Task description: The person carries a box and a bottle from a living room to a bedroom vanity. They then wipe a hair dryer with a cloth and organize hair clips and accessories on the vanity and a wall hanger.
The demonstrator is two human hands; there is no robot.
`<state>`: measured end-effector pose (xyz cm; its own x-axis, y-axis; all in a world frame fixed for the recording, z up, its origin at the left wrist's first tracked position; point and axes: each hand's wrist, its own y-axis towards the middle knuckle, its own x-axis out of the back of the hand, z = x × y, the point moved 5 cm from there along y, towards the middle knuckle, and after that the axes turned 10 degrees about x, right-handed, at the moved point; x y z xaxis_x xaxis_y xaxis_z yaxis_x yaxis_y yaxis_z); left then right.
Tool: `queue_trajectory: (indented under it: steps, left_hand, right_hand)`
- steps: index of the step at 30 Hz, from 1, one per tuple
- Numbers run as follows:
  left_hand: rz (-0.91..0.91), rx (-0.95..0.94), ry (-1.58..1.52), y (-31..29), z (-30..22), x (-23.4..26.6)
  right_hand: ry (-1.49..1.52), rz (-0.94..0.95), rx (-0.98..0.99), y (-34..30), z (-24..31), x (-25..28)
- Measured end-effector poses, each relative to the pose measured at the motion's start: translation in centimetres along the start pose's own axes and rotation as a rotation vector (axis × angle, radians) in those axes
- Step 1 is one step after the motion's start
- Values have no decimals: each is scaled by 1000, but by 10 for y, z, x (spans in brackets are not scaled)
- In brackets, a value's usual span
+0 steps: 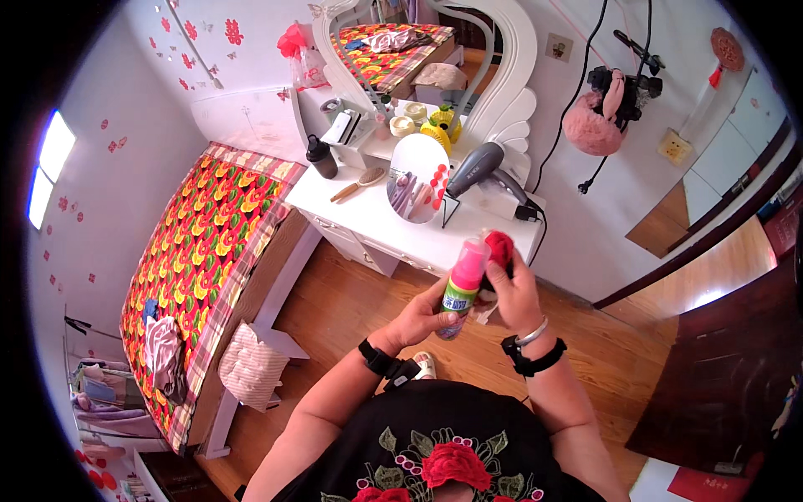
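Note:
Above the wooden floor, in front of the white dressing table (339, 205), my left hand (416, 320) is wrapped round a bottle (460, 293) with a pink top and a green label. The bottle stands tilted, its top leaning away from me and to the right. Close beside that top, my right hand (519, 294) grips a bunched, red, rose-like thing (499, 247) with a dark part under the fingers. Its exact kind does not show. A small white piece (485, 315) hangs below the right hand.
On the dressing table are an oval mirror (408, 197), a grey hair dryer (477, 167), a wooden hairbrush (358, 185) and a black cup (321, 159). The bed (205, 243) lies to the left, with a cushioned stool (251, 368) beside it. A black cord (571, 92) hangs at the right.

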<state>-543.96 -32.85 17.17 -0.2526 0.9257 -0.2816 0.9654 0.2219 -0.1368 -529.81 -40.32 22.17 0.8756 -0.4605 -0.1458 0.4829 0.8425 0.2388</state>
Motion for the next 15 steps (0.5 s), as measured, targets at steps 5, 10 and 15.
queue_trajectory:
  steps: [5,10,15]
  left_hand:
    - [109,38,25,3,2,3]
    - [401,195,-308,-5,-7,-4]
    - [444,345,-441,-1,26,19]
  right_hand:
    - [96,168,105,9,-11,19]
    - [328,306,-245,-17,-52,20]
    - [560,245,-157,-12,-60,22]
